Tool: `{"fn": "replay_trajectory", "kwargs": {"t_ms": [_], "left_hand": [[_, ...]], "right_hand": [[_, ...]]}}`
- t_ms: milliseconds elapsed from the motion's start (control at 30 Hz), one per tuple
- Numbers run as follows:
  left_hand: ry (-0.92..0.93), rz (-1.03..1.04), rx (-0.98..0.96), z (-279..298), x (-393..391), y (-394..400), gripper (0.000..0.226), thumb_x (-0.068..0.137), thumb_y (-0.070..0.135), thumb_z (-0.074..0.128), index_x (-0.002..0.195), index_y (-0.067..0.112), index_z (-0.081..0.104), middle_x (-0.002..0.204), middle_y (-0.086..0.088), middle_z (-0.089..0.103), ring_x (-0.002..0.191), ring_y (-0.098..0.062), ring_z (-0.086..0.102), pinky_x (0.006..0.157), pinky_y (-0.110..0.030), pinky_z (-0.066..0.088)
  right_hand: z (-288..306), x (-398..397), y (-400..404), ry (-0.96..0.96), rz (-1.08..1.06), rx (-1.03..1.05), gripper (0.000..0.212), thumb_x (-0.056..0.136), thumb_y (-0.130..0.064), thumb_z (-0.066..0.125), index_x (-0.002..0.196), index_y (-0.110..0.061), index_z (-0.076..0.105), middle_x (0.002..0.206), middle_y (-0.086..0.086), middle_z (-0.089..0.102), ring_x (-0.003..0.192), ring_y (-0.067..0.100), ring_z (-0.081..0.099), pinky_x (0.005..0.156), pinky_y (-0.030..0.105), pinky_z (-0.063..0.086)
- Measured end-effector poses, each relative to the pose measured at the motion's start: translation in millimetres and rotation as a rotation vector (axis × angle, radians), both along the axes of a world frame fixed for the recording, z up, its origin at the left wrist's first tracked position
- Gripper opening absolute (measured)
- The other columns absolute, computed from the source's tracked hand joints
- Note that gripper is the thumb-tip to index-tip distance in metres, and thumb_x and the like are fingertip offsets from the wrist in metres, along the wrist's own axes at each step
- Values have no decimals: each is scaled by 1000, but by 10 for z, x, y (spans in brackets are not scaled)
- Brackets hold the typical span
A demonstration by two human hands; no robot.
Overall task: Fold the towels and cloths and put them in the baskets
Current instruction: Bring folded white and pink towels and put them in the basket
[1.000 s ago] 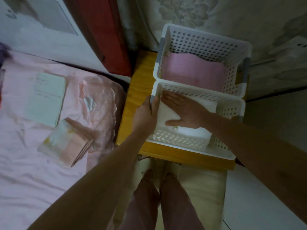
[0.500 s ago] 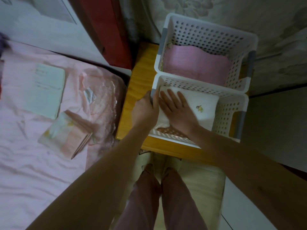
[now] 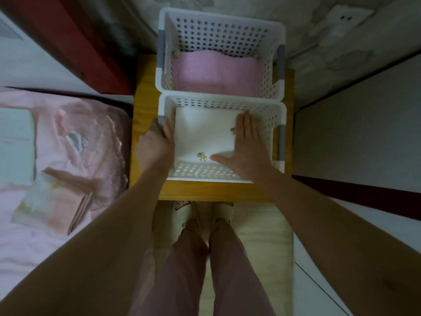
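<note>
Two white perforated baskets stand on a small yellow wooden table. The far basket holds a folded pink towel. In the near basket lies a folded white cloth with a small yellow embroidered figure. My left hand grips the near basket's left rim, thumb inside. My right hand lies flat with straight fingers on the white cloth's right edge. On the bed at left lie a pale green folded cloth and a patterned pink-and-white folded cloth.
A pink-sheeted bed fills the left side, with a crumpled pink lace cloth near the table. A dark red headboard rises at upper left. A wall stands behind the baskets, a white cabinet at right. My legs and slippers are below the table.
My right hand slid from the left part of the white cloth across to its right edge. The left hand stayed on the basket rim. The camera view shifted to centre on the baskets.
</note>
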State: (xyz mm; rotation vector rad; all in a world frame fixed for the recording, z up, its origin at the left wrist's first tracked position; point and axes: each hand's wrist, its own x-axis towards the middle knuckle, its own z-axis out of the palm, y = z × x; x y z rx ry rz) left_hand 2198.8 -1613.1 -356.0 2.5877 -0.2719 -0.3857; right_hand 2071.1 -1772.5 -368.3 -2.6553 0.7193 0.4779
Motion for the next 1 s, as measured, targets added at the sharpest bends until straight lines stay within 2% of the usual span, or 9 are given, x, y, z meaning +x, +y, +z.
{"fn": "replay_trajectory", "kwargs": {"t_ms": [67, 200, 367, 400, 500, 600, 700, 833, 1000], "left_hand": [[-3, 5, 12, 13, -8, -6, 44, 102, 38, 32, 102, 1, 55, 94, -24, 65, 87, -42, 60, 64, -33, 31], [-7, -1, 5, 3, -19, -24, 41, 102, 38, 33, 99, 2, 54, 92, -23, 64, 86, -43, 60, 63, -34, 32], [-2, -9, -5, -13, 3, -4, 43, 102, 40, 31, 103, 3, 53, 93, -22, 64, 87, -43, 60, 66, -40, 41], [2, -12, -10, -10, -7, -3, 43, 102, 40, 31, 103, 3, 53, 92, -22, 64, 86, -43, 60, 66, -40, 41], [20, -17, -17, 15, -20, -10, 43, 102, 39, 30, 104, 3, 54, 94, -22, 64, 87, -42, 60, 65, -38, 39], [25, -14, -7, 32, -23, -5, 46, 102, 40, 29, 110, 2, 54, 97, -22, 64, 90, -42, 60, 68, -39, 42], [20, -23, -19, 13, -15, -6, 48, 102, 41, 29, 110, 2, 54, 94, -20, 64, 89, -40, 60, 70, -42, 45], [21, -24, -51, -22, 28, 7, 45, 102, 41, 30, 103, 3, 55, 85, -17, 64, 81, -37, 60, 67, -41, 47], [154, -74, -56, 1, 48, 51, 48, 100, 48, 26, 100, 9, 55, 81, -9, 61, 79, -34, 61, 63, -37, 45]], "right_hand": [[-30, 77, 98, 52, -124, 82, 134, 69, -79, 56, 147, 2, -17, 157, 17, -20, 145, 28, -19, 118, 39, -12], [-167, 210, 156, 98, -233, 186, 141, 63, -84, 54, 145, 1, -22, 155, 16, -26, 144, 27, -24, 118, 42, -13], [-120, 184, 164, 47, -352, 248, 132, 69, -80, 54, 147, -3, -21, 155, 13, -27, 144, 24, -24, 115, 40, -17], [-66, 190, 207, 29, -483, 297, 126, 74, -76, 53, 148, -4, -20, 156, 12, -26, 144, 25, -24, 113, 39, -19], [146, 370, 445, 36, -1123, 568, 112, 84, -68, 51, 148, -9, -20, 156, 12, -25, 145, 26, -21, 115, 45, -12], [154, 583, 595, 11, -1404, 645, 112, 84, -67, 51, 148, -13, -22, 155, 12, -28, 144, 25, -24, 117, 50, -8], [32, 704, 532, 21, -1479, 581, 116, 78, -75, 48, 148, -16, -21, 154, 14, -28, 143, 28, -25, 116, 55, -6], [-109, 711, 495, 43, -1459, 538, 119, 73, -81, 47, 149, -20, -21, 154, 17, -27, 143, 31, -25, 114, 58, -8], [73, 646, 486, 39, -1428, 548, 111, 79, -73, 51, 151, -19, -13, 156, 17, -20, 145, 31, -16, 114, 55, -4]]}}
